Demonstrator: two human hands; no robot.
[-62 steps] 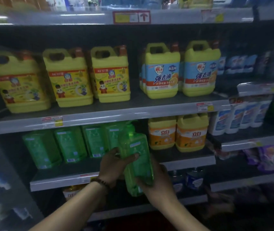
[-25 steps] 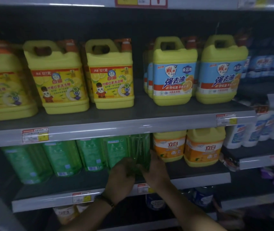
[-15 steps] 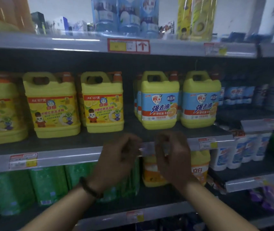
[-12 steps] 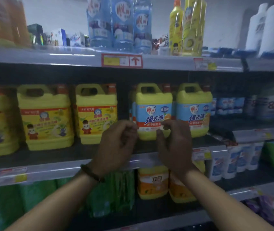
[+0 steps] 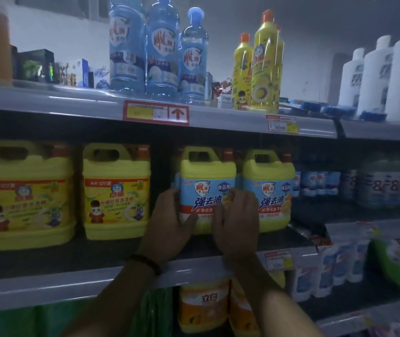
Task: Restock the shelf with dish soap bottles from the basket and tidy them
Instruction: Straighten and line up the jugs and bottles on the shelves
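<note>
Middle shelf (image 5: 36, 288): left grip (image 5: 169, 222), right grip (image 5: 236, 220) clasp blue-label jug (image 5: 206, 176); twin jug (image 5: 269, 186) just beside.

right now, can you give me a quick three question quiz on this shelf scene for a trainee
1. True or false: the left hand and right hand both hold the same blue-label jug.
2. What stands on the top shelf above that jug? A) clear blue bottles B) green pouches C) orange jugs
3. Fill in: the dark bracelet is on the ___ wrist.
Key: 1 true; 2 A; 3 left.
</note>
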